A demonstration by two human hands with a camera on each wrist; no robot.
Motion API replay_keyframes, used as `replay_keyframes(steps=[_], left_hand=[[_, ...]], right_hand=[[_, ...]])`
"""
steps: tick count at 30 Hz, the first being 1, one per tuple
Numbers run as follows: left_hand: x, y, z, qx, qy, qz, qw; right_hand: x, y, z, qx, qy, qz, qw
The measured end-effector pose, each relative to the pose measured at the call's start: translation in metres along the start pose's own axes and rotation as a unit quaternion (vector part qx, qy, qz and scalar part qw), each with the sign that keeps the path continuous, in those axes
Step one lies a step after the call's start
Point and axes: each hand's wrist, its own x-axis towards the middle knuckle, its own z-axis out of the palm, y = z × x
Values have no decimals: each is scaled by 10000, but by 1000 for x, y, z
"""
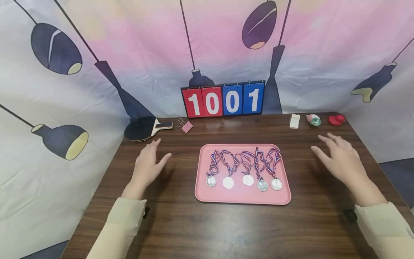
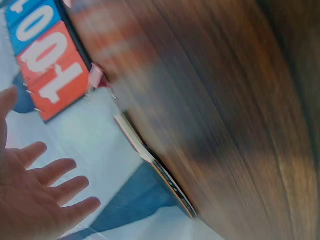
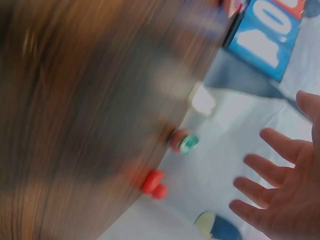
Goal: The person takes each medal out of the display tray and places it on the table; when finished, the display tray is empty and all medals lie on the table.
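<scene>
Both hands hover above the wooden table with their fingers spread and nothing in them. The left hand (image 1: 147,167) is nearest to a black table tennis bat (image 1: 141,128) and a pink binder clip (image 1: 185,126). On the other side, the right hand (image 1: 343,160) is nearest to a red rubber duck (image 1: 336,120) and a small pink and green figure (image 1: 313,119). Between the hands lies a pink tray (image 1: 242,198). Several silver medals (image 1: 228,182) with striped ribbons (image 1: 230,162) lie in a row on it.
A flip scoreboard (image 1: 223,100) with red and blue number cards stands at the table's back edge. A small white object (image 1: 294,121) sits back right. Behind the table hangs a cloth (image 1: 155,46) printed with lamps. The table (image 1: 223,230) is dark wood.
</scene>
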Motion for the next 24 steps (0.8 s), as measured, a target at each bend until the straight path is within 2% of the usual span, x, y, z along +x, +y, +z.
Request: replay_keyframes(steps=[4,9,13,19,24], left_hand=[[-16,12,-1,-439,204,227,9986],[-33,22,5,-992,77,416,9942],[-44,32,15,-1473,-266,373,9880],[-56,47,34,-1957,-903,292,9761],[-61,50,47,-2311,-1402,251,9624]], right_hand=[[-11,-21,1,191,-106,-96,9997],[-22,-44,6,491,-27,-114,9987],[-27,-57,12,800,58,-185,9966],[-29,-65,32,979,-571,-228,9933],[-34,-67,52,1179,-990,-245,9878]])
